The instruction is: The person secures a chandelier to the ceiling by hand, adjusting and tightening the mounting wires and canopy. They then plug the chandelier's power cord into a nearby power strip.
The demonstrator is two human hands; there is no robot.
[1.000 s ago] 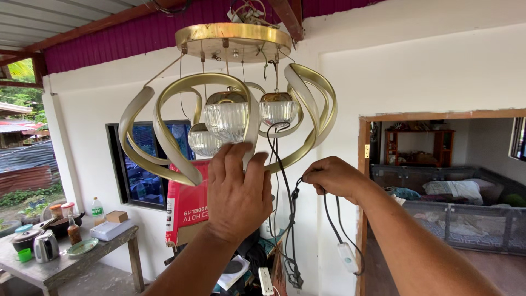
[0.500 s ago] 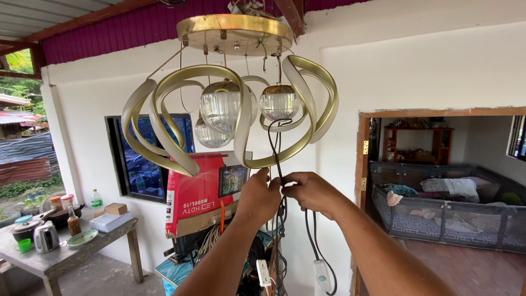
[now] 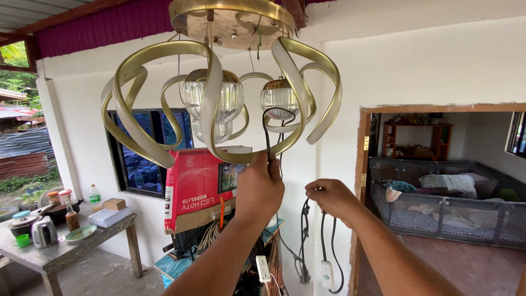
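While the gold chandelier (image 3: 219, 87) was found already hung, its black cord (image 3: 267, 137) was pinched by left hand (image 3: 258, 189), slack gripped by right hand (image 3: 331, 198); wiring judged unfinished.

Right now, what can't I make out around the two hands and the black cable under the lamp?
- Head view: left hand shows its back, so its grip on the black cable is hidden.
- Right hand curls over the cable; fingertips hidden by the knuckles.
- Cable's upper end is lost behind the gold lamp arms.
- Lamp mount is cut off by the top edge.
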